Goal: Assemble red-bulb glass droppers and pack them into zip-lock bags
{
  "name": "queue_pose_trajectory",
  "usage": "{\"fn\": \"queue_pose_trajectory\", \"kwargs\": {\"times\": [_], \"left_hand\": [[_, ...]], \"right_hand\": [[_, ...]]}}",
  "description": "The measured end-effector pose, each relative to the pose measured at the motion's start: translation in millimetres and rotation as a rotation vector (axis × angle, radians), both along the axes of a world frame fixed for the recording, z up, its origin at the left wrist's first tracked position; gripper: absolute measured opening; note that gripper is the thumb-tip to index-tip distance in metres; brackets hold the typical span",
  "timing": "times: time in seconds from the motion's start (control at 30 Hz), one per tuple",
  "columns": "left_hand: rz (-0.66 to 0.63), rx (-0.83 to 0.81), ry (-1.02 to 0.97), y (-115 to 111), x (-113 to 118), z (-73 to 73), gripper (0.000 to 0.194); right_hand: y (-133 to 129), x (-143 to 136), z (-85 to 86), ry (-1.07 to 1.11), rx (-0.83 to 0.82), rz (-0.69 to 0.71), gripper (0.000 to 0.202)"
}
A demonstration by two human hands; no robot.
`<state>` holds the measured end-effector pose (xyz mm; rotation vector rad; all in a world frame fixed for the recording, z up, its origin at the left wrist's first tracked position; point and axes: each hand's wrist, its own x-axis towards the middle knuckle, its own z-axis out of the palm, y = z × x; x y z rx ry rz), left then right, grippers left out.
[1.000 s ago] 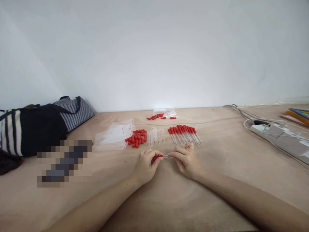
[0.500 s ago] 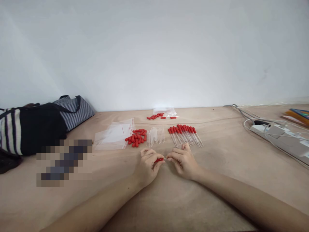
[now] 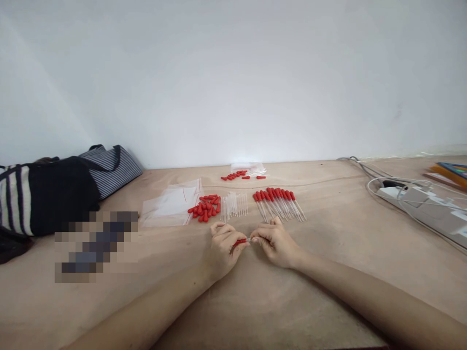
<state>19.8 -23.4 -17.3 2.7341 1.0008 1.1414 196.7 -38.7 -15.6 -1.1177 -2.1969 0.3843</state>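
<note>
Low over the table, my left hand is closed on a red rubber dropper bulb, its narrow end facing right. My right hand pinches a clear dropper tube, most of it hidden by the fingers. Tube and bulb meet end to end; how deep the tube sits I cannot tell. Beyond my left hand lies a pile of loose red bulbs, with a row of clear tubes beside it. Past my right hand, several droppers with red bulbs on them lie side by side.
Clear plastic bags lie left of the bulb pile. Near the wall are more red bulbs and another bag. A black bag stands at the left. A power strip with cables lies at the right.
My right hand has shifted very slightly, its raised fingers now a little lower. Both hands keep hold of the bulb and tube, and the view has tilted slightly.
</note>
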Motion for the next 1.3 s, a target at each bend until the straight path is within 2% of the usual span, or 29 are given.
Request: {"fn": "queue_pose_trajectory", "kwargs": {"times": [0.23, 0.33, 0.43, 0.5, 0.57, 0.63, 0.7, 0.83, 1.07, 1.2, 1.3], "left_hand": [[-0.020, -0.043, -0.018, 1, -2, 0.5, 0.009], [-0.001, -0.077, -0.007, 4, -4, 1.2, 0.010], [0.024, -0.079, 0.028, 7, -7, 2.4, 0.011], [0.100, -0.063, 0.045, 10, -10, 3.5, 0.031], [0.212, -0.049, 0.044, 14, -15, 4.9, 0.046], [0.305, -0.048, 0.036, 18, -21, 6.1, 0.044], [0.359, -0.060, 0.030, 22, -25, 6.7, 0.037], [0.377, -0.087, 0.043, 25, -28, 5.2, 0.031], [0.417, -0.108, 0.051, 26, -29, 5.9, 0.027], [0.518, -0.133, 0.032, 33, -35, 11.1, 0.025], [0.573, -0.140, 0.030, 38, -41, 13.0, 0.022]], "right_hand": [[3, 3, 4.7, -0.068, -0.015, 0.037, 0.021], [4, 6, 11.6, -0.173, 0.051, 0.067, 0.019], [6, 9, 14.6, -0.291, 0.119, 0.031, 0.016], [12, 13, 13.1, -0.289, 0.097, -0.054, 0.017], [24, 17, 10.1, -0.212, 0.025, -0.217, 0.020], [40, 23, 7.1, -0.139, -0.044, -0.423, 0.024], [56, 28, 4.9, -0.153, -0.064, -0.599, 0.024], [78, 30, 3.6, -0.273, -0.077, -0.811, 0.022], [84, 17, 4.8, -0.365, -0.129, -0.904, 0.022], [77, 18, 7.0, -0.409, -0.114, -0.895, 0.029], [69, 21, 10.0, -0.466, -0.152, -0.833, 0.034]]}}
